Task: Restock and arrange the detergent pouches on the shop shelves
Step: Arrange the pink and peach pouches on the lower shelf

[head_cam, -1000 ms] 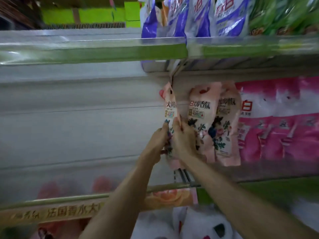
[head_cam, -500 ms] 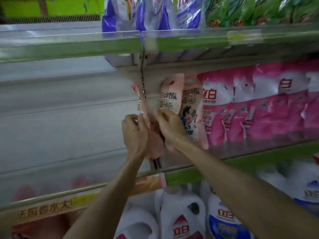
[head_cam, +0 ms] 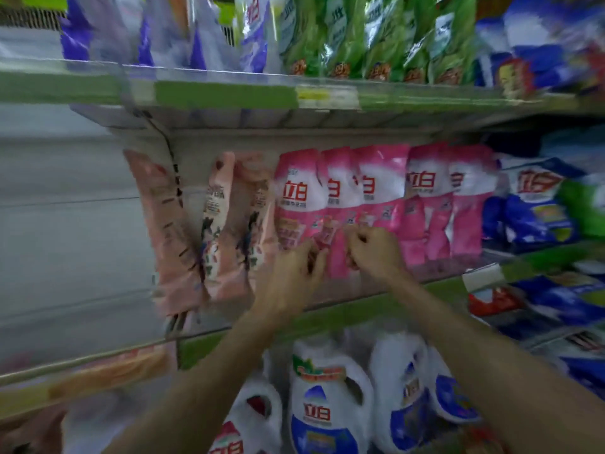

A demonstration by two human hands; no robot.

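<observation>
Shop shelves (head_cam: 229, 96) with green edges filled the view, with white jugs (head_cam: 327, 398) low and near. On the middle shelf stood a row of pink pouches (head_cam: 425, 198), and pale peach pouches (head_cam: 222, 224) leaned to their left. Both hands were at the pink row. The left hand (head_cam: 291, 276) and right hand (head_cam: 376, 250) seemed to pinch one pink pouch (head_cam: 337, 231), though blur hid the fingers. The step was tidying this row. Next, that pouch needed standing straight.

**Premises: retail shop, laundry aisle**

Tiered green-edged metal shelving (head_cam: 229, 96) carries a yellow price label (head_cam: 322, 95), rows of identical bright pink plastic detergent pouches (head_cam: 370, 198), green sachets (head_cam: 360, 37) above, and white handled detergent jugs (head_cam: 327, 407) below.
</observation>
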